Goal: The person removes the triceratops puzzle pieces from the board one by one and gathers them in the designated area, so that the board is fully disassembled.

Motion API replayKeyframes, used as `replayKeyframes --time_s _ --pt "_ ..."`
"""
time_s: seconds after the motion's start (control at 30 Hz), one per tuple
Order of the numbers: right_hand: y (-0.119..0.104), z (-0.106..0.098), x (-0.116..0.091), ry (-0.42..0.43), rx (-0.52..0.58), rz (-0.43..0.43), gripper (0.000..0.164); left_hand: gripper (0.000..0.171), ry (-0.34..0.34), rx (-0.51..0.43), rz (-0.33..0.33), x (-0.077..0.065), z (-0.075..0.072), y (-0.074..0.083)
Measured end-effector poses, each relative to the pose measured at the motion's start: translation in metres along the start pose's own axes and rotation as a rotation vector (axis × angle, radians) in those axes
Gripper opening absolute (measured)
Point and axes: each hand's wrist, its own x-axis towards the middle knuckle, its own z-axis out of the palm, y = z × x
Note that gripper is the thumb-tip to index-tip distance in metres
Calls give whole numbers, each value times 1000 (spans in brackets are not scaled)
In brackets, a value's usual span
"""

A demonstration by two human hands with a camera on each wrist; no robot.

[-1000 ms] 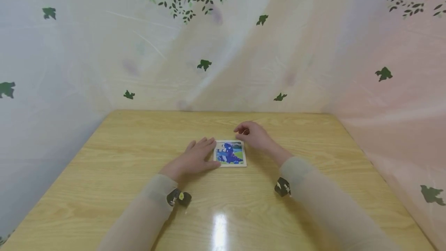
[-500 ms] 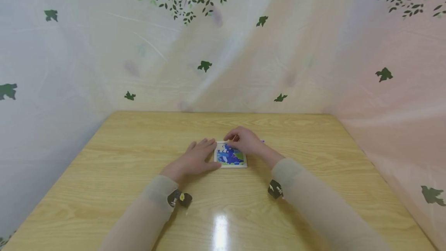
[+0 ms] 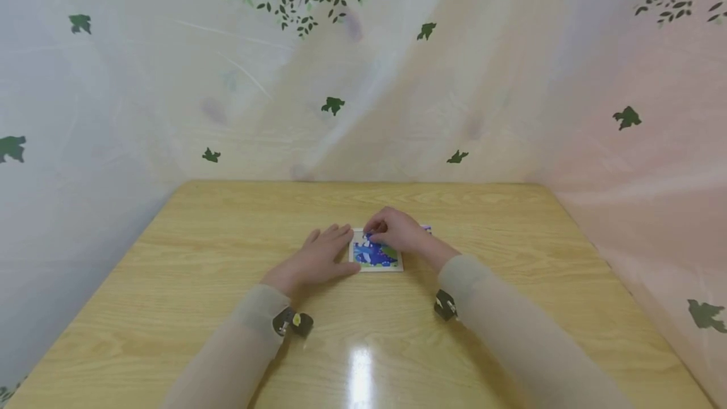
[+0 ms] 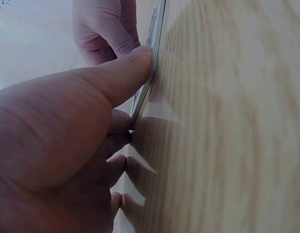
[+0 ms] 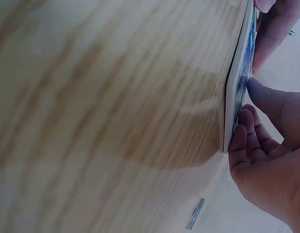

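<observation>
A small jigsaw puzzle [image 3: 375, 259] with a blue dinosaur picture in a white frame lies flat on the table. My left hand [image 3: 320, 259] rests at its left side, fingers extended, with the thumb on the near left corner of the frame. Over the upper part of the picture is my right hand [image 3: 396, 230], its fingers curled and thumb tip low against the picture. In the right wrist view, the thumb of the right hand [image 5: 273, 145] meets the puzzle face while the other fingers bend close to the frame edge. I cannot tell whether a piece is between them.
A loose puzzle piece [image 3: 426, 229] lies on the wooden table [image 3: 227, 226] just behind the right wrist; the right wrist view shows this flat piece [image 5: 195, 213] too. A leaf-printed cloth [image 3: 386, 131] hangs behind the table and along both sides.
My right hand has moved left and slightly nearer, from the puzzle's far right corner to over its upper part, uncovering the loose piece. My left hand has stayed put.
</observation>
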Motion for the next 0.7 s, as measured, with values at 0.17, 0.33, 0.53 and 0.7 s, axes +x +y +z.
replayKeyframes --time_s 0.17,0.33,0.53,0.7 --pt "0 1 1 -9 -31 -8 18 88 -17 10 -22 -3 -6 7" --pt "1 2 2 -16 -37 -10 18 89 -14 -1 -22 -2 -4 3" --pt "1 3 4 -26 -42 -16 18 88 -31 30 -42 -3 -7 9" --pt "1 3 4 -31 -50 -13 17 87 -32 33 -39 -2 -5 7"
